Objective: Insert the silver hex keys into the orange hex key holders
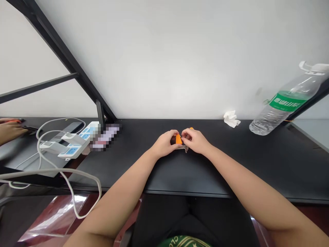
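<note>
My left hand is closed, with thumb and fingers gripping a small flat orange piece just above the black desk. Close beside it my right hand is pinched at the right side of that piece; what its fingertips hold is too small to make out. Several thin brownish-grey strips stick out below the fingertips. Another bit of orange shows behind my right hand, mostly hidden by it.
A big clear bottle with a green label stands right, near a crumpled tissue. At left, a white power strip carries chargers and looping cables. Black frame bars rise there; another person's hand is far left.
</note>
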A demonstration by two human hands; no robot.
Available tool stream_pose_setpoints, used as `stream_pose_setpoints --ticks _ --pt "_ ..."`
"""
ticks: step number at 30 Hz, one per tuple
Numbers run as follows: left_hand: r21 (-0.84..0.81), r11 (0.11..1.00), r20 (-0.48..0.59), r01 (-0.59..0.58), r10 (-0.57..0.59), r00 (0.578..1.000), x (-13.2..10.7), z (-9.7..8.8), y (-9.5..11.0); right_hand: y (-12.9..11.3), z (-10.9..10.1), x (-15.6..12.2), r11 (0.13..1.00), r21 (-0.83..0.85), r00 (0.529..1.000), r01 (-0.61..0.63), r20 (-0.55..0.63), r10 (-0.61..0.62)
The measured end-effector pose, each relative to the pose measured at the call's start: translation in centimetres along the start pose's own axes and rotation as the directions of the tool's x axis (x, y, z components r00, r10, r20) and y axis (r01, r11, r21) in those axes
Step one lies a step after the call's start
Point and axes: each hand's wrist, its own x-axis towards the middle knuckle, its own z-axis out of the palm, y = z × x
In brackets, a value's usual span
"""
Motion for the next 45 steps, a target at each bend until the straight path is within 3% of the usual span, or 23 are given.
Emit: stream_pose_setpoints --ticks 4,9,15,18,21,26,28,31,37,45 --pt "-0.007 1.0 0.013 -0.014 0.014 1.0 0.1 0.2 0.4 -0.3 0.6 0.1 0.999 0.041 1.0 -0.008 -0.008 0.008" --pt "0.015 0.999 0.036 -0.029 0.028 0.999 0.3 0.3 0.3 -0.3 0.9 0.2 0.997 -0.05 0.996 -0.06 -0.071 0.056" --pt "0.151 0.987 -0.024 0.063 -0.06 0.998 0.4 -0.2 -1.0 0.8 -0.6 0.4 0.967 -0.154 0.974 -0.202 -0.131 0.183" --pt "0.151 0.982 -0.08 0.113 -0.102 0.992 0.3 -0.6 -1.6 1.4 -1.4 0.2 0.943 -0.255 0.976 -0.213 -0.019 0.216" --pt "0.147 0.981 -0.109 0.129 -0.113 0.988 0.4 -0.8 -1.8 1.5 -1.6 0.0 0.939 -0.325 0.98 -0.114 0.118 0.16" --pt "0.104 0.99 -0.071 0.097 -0.09 0.993 0.4 -0.6 -1.5 0.8 -1.1 -0.2 0.962 -0.275 0.968 0.003 0.242 0.067" --pt "0.067 0.996 -0.05 0.066 -0.063 0.997 0.3 -0.5 -1.3 0.6 -0.8 -0.2 0.97 -0.241 0.977 0.025 0.211 0.027" --pt "0.035 0.999 -0.024 0.015 -0.015 1.0 0.1 -0.2 -0.7 0.4 -0.4 0.0 0.989 -0.139 0.997 0.039 0.072 -0.029" --pt "0.012 0.999 0.017 -0.041 0.041 0.999 0.1 0.3 0.0 -0.2 0.6 0.2 0.995 0.095 0.999 -0.019 -0.033 0.022" --pt "0.169 0.986 0.034 -0.011 0.005 0.999 0.3 0.4 0.1 0.0 0.9 0.3 0.983 -0.09 0.981 -0.158 -0.129 0.146"
